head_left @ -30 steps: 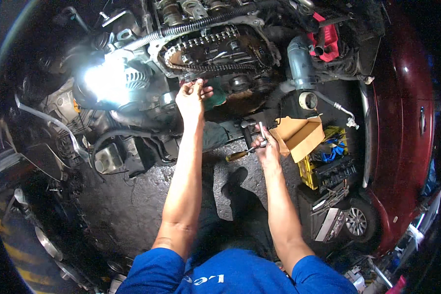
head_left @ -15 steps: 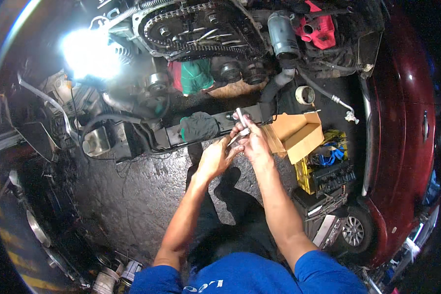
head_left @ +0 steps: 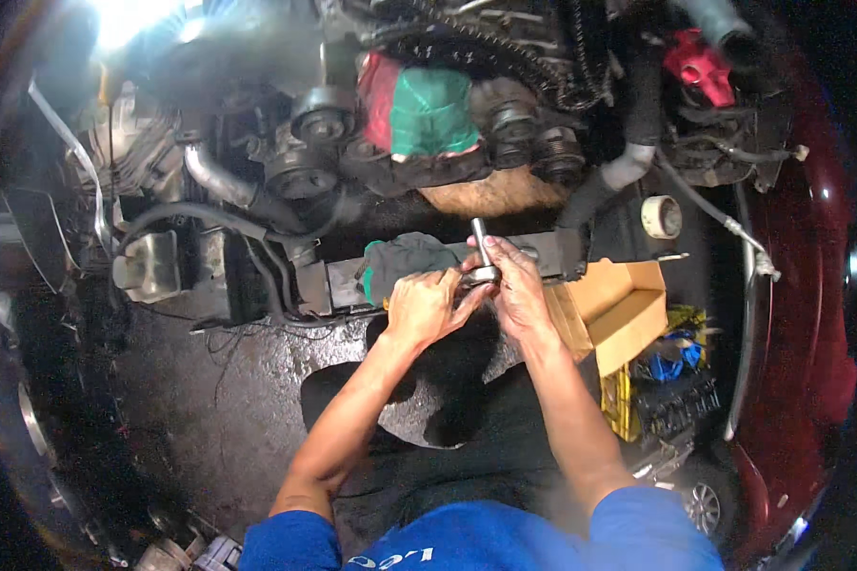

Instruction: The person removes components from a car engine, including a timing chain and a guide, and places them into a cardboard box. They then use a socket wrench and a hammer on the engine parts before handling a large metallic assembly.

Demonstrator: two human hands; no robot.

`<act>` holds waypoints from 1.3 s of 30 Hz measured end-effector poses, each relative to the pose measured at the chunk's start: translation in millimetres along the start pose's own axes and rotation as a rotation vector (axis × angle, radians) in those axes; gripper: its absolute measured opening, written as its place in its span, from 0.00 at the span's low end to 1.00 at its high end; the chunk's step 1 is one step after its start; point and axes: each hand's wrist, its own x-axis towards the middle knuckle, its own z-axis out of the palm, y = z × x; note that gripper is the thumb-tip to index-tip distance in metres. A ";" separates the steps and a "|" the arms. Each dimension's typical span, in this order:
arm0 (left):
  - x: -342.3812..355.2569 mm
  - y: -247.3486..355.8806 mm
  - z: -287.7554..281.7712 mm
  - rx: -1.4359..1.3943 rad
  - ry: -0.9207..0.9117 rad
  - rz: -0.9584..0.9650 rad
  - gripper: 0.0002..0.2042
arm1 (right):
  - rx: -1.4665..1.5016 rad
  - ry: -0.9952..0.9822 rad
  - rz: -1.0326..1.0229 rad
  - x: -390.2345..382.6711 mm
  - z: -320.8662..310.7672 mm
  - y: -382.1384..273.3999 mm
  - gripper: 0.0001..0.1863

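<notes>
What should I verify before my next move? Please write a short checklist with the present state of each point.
1. Metal tool held by the right hand: ok, its shaft sticks out past the fingers.
2. Left hand firm on the tool: cannot tell, its grip is hidden.
3. Grey bar free of cloth: not ok, a dark cloth lies on it.
4. Cardboard box open: ok.

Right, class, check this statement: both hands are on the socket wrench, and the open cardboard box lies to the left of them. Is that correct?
Not quite: the open cardboard box lies to their right, as the head view shows. Left hand and right hand are indeed on the socket wrench.
</notes>
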 end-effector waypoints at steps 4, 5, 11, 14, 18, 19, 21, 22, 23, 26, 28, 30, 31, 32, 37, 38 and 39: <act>-8.1 -50.4 16.6 0.136 0.142 0.300 0.20 | 0.009 -0.027 -0.130 29.8 -4.1 21.8 0.14; -11.2 -59.8 21.0 0.160 0.147 0.391 0.20 | 0.080 0.025 -0.165 41.3 -8.8 21.4 0.14; -45.0 -83.9 39.4 0.420 0.019 0.060 0.24 | -0.234 -0.050 -0.756 64.7 -19.9 -50.4 0.14; -47.4 -102.6 51.7 0.442 0.062 0.099 0.26 | -0.426 0.106 -0.970 87.9 -30.8 -79.7 0.11; -51.8 -108.5 62.7 0.448 0.027 0.067 0.25 | -0.841 0.437 -1.117 124.4 -40.1 -102.9 0.18; -51.6 -111.2 63.2 0.459 0.039 0.072 0.25 | -0.871 0.491 -1.078 126.7 -32.3 -109.0 0.18; -50.1 -117.8 65.6 0.514 0.242 0.259 0.23 | -0.928 0.543 -1.133 125.6 -25.2 -117.1 0.19; -48.4 -118.4 65.2 0.504 0.214 0.245 0.21 | -0.921 0.547 -1.129 125.2 -23.1 -116.9 0.19; -51.7 -119.1 63.6 0.509 0.208 0.249 0.21 | -0.876 0.530 -1.082 125.3 -20.6 -117.0 0.19; -43.8 -107.9 68.7 0.438 0.245 0.276 0.20 | -0.877 0.532 -1.085 135.2 -24.5 -134.1 0.20; -47.4 -111.3 58.0 0.434 0.106 0.175 0.24 | -0.985 0.608 -1.174 124.0 -7.2 -116.8 0.20; -45.8 -113.0 55.5 0.412 0.060 0.153 0.26 | -1.122 0.621 -1.211 112.4 0.2 -109.6 0.19; -45.3 -113.8 54.0 0.415 0.068 0.150 0.26 | -1.261 0.639 -1.243 108.6 4.8 -108.1 0.19; -44.9 -114.6 52.7 0.418 0.057 0.128 0.26 | -1.337 0.626 -1.319 111.0 6.9 -105.4 0.15; -32.2 -104.1 57.9 0.356 0.036 0.107 0.28 | -1.378 0.649 -1.658 132.7 -11.8 -103.7 0.13; -29.8 -103.4 56.7 0.361 0.036 0.106 0.28 | -1.293 0.657 -1.712 134.8 -11.1 -101.8 0.14; -29.6 -104.1 54.7 0.366 0.041 0.101 0.28 | -1.202 0.665 -1.761 132.1 -4.9 -98.6 0.14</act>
